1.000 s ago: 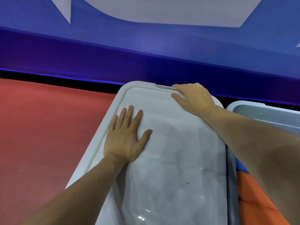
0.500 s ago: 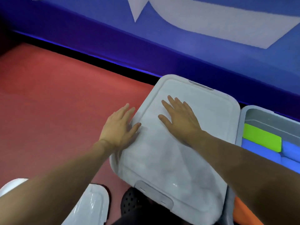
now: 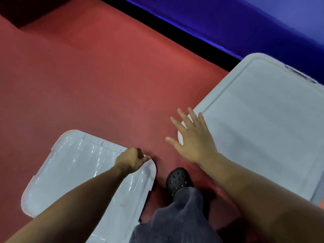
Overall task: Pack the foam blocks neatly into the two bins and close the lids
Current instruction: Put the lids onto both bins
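The loose lid (image 3: 84, 174) lies flat on the red floor (image 3: 98, 81), near the person's foot. The left hand (image 3: 131, 160) grips the lid's far right corner, fingers curled over its rim. The right hand (image 3: 191, 137) is spread, fingers straight and apart, above the near left corner of the closed bin (image 3: 259, 123); contact with that bin cannot be confirmed. The closed bin stands on the floor against the blue wall (image 3: 263, 20), its own lid seated on top. A black perforated shoe (image 3: 178, 179) and a grey trouser leg (image 3: 175, 218) lie between the loose lid and the closed bin.
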Tool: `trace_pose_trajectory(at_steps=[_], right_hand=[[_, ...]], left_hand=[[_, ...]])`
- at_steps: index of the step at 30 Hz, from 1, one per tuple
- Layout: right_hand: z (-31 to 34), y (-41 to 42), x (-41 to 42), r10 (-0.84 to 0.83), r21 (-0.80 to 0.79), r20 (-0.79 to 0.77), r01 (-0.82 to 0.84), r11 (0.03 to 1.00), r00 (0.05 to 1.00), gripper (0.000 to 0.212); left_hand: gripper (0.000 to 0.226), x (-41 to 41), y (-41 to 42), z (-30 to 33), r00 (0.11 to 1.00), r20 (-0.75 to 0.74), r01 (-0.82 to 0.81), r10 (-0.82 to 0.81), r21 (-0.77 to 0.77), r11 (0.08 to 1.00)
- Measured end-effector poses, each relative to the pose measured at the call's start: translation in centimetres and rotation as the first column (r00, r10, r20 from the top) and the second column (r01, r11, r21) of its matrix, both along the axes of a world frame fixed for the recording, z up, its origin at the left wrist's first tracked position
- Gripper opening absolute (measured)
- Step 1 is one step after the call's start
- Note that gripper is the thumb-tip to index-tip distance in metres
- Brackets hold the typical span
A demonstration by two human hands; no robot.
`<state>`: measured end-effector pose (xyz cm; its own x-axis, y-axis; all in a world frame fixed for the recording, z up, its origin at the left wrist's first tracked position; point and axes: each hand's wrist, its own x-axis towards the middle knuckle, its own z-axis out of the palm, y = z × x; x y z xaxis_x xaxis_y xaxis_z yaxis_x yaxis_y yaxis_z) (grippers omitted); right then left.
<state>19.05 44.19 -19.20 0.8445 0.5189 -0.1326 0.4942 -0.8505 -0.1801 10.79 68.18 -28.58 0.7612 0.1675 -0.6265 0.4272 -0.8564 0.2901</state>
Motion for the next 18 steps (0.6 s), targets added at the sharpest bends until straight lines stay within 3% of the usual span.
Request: trace_pose_trajectory(at_steps=[4,10,18], right_hand=[[-0.5,-0.1,0.0,0.006,0.036,0.037,-0.007,0.999,0.999,0.079],[-0.5,0.1,0.1,0.005,0.035,0.016,-0.005,0.999,1.000,0.081],[-1.0,0.0,0.2,-0.006,0.079,0.039,0.002,0.997,0.999,0.082]], left_hand=[[0.055,-1.0,-2.0,-4.4,0.995,-0.098,-0.033,0.034,0.011,0.999],[0.076,-2.0,-4.5,-9.2,0.962,-0.185,-0.193,0.200,0.058,0.979],[0.028,-1.0,-5.0,-8.4,0.998,-0.034,-0.060,0.059,-0.033,0.998]])
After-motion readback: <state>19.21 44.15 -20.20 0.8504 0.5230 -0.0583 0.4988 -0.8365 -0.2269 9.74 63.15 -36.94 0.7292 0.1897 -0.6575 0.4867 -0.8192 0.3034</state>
